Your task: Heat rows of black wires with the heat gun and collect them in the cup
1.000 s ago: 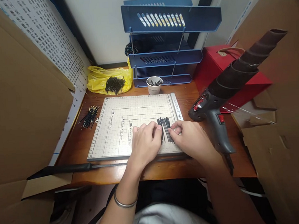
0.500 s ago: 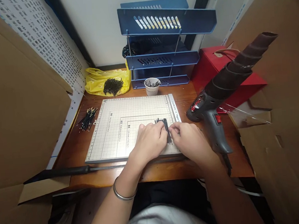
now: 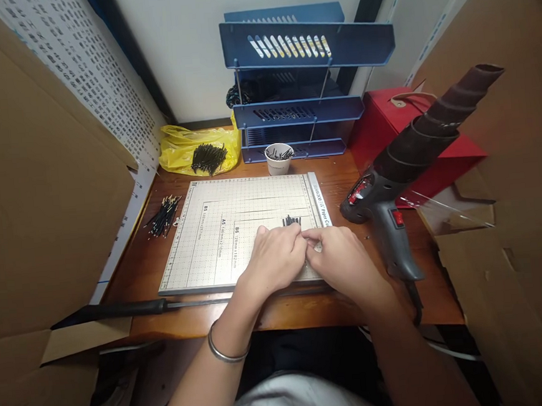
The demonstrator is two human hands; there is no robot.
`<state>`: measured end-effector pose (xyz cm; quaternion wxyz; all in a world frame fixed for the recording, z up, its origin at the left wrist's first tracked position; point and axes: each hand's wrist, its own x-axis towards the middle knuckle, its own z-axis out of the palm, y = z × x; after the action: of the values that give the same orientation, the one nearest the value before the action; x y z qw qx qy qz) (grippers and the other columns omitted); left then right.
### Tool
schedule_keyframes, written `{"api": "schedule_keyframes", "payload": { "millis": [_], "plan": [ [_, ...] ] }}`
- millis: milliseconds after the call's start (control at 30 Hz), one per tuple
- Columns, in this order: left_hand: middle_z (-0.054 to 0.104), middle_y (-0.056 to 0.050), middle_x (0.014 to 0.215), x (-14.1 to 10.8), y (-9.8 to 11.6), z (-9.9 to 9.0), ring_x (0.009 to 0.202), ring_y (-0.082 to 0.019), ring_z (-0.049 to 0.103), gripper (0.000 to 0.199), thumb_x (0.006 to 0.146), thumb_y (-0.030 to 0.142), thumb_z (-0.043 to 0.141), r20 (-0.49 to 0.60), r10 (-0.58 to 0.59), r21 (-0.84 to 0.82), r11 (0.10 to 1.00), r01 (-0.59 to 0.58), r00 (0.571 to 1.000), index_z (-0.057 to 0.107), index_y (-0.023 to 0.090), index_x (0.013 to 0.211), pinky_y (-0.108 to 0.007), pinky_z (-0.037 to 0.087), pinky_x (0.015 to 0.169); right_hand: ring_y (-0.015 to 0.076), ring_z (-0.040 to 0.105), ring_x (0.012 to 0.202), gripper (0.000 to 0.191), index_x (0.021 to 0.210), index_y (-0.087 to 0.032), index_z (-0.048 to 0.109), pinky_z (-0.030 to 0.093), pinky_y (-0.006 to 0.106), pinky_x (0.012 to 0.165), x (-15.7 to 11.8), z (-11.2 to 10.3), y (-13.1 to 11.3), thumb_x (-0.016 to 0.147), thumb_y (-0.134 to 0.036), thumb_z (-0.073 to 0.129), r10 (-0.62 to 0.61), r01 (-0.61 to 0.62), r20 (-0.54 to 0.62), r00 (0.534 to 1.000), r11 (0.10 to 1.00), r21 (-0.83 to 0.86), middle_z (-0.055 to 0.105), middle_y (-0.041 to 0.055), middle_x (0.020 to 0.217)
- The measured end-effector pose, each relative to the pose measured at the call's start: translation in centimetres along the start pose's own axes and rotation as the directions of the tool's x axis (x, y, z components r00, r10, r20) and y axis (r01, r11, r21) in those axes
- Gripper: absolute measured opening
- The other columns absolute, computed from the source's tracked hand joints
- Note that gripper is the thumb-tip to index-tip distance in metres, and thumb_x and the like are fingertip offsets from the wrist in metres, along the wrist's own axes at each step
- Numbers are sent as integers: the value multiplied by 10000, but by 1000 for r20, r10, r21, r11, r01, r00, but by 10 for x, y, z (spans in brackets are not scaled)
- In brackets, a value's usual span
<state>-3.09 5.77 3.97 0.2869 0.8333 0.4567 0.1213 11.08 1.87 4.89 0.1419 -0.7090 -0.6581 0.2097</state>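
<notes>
There are one left hand (image 3: 279,254), one right hand (image 3: 339,255), one bracelet (image 3: 223,357), one paper cutter (image 3: 195,259), one cup (image 3: 279,167), one bag (image 3: 173,151), one red box (image 3: 381,116), one heat gun (image 3: 412,154) and one rack (image 3: 338,107) with three shelves (image 3: 356,43). Black sticks (image 3: 209,159) form three piles (image 3: 163,218) and one cupful (image 3: 279,153).

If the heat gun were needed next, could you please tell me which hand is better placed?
Probably the right hand: the heat gun is close by on its outer side, while the left hand is farther away.

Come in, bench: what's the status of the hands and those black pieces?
Left hand, right hand: close together over board. Black pieces: far ends visible, rest mostly hidden by hands. Heat gun: right of right hand, apart from pieces.
</notes>
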Motion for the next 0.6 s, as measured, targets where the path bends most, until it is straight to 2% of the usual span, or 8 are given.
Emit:
{"api": "schedule_keyframes", "payload": {
  "millis": [100,267,467,533,600],
  "plan": [
    [545,9,703,-1,-1,0,678,-205,478,282,977,219,275,2,4,-26,1000,-4,1000,339,234,702,-394,284,753,139,444,593,269,744,-222,735,301,291,627,0,-1,2,852,-171,494,-45,44,8,999,998,48,741,51,734],
    [513,20,694,-2,-2,1,676,-200,457,281,978,211,275,7,15,-59,998,-14,1000,329,233,704,-393,279,755,135,437,596,311,720,-207,742,311,291,637,-2,0,3,891,-179,483,-67,65,9,998,990,123,742,57,732],
    [510,21,683,0,-4,4,679,-191,454,291,974,214,293,-27,5,-103,995,-8,1000,334,223,685,-399,273,757,166,568,658,289,808,-239,786,335,297,642,-3,2,0,885,-202,510,-6,7,-9,1000,996,89,775,58,810],
    [516,23,682,-3,-6,5,687,-187,464,295,980,226,303,-58,6,-169,986,-15,998,360,221,690,-397,289,772,191,638,744,251,879,-257,800,353,296,661,-3,2,2,883,-242,549,30,-27,-31,999,996,84,788,44,868],
    [520,29,691,-7,-10,5,686,-178,472,251,972,236,350,-115,5,-301,953,-40,993,413,224,728,-376,322,765,209,673,812,225,970,-268,800,366,297,671,-3,0,5,882,-294,594,86,-81,-59,995,993,87,792,23,910]
  ]
}}
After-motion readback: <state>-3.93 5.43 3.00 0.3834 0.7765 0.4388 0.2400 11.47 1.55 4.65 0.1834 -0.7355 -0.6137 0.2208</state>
